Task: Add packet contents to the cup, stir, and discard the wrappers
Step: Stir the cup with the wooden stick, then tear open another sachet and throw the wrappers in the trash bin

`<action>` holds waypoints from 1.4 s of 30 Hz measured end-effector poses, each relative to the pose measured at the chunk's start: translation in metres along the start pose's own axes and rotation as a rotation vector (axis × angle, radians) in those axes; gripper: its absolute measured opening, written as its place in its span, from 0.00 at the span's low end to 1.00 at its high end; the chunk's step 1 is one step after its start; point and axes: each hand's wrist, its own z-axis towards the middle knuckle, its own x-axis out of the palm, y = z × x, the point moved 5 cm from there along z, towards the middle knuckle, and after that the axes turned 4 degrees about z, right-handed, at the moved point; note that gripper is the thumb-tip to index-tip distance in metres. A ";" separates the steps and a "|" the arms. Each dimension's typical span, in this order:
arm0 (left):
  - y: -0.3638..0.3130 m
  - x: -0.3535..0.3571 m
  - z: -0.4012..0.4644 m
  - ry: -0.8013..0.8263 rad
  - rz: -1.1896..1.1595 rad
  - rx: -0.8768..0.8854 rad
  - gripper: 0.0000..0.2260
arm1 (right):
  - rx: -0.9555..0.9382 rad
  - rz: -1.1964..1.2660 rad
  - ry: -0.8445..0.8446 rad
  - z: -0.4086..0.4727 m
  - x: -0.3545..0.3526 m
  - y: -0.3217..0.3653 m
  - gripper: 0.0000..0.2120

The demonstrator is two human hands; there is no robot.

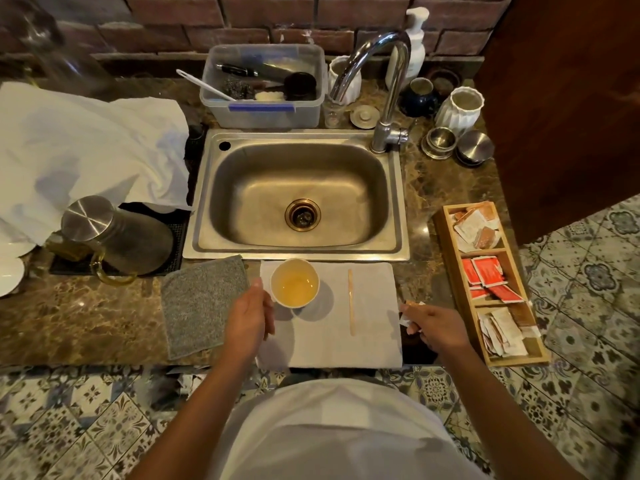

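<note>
A white paper cup (294, 283) with pale yellow liquid stands on a white cloth (370, 341) in front of the sink. My left hand (250, 320) rests against the cup's left side, fingers apart. A wooden stir stick (351, 302) lies on the cloth to the right of the cup. My right hand (437, 328) is at the cloth's right edge, closed on a small orange-and-white packet (410, 306). Beside that hand stands a wooden organiser box (450, 271) with three compartments of packets: brown and white at the back, red in the middle, white at the front.
A steel sink (298, 195) with a tap (388, 88) lies behind the cup. A grey cloth (201, 303) is left of the cup, a glass pitcher with a steel lid (110, 237) further left. Jars and steel tins (457, 140) crowd the back right.
</note>
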 end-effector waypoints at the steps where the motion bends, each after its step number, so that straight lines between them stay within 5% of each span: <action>1: 0.002 0.001 -0.008 -0.021 -0.010 -0.003 0.27 | -0.001 -0.003 -0.008 0.002 -0.004 -0.001 0.14; 5: 0.017 0.018 -0.039 -0.061 0.088 0.051 0.29 | -0.018 -0.034 -0.032 0.010 -0.018 -0.005 0.16; 11: 0.008 0.084 -0.062 0.160 0.335 0.294 0.15 | -0.063 -0.066 -0.029 0.029 -0.029 -0.020 0.07; 17: -0.009 0.148 -0.047 0.334 0.552 0.333 0.17 | -0.109 -0.101 -0.025 0.040 -0.036 -0.035 0.13; 31: -0.005 0.251 -0.012 0.366 0.816 0.381 0.14 | -0.265 -0.365 -0.034 0.050 -0.025 -0.033 0.18; 42: -0.010 0.268 -0.010 0.345 0.863 0.418 0.06 | -0.292 -0.466 -0.040 0.062 -0.022 -0.029 0.12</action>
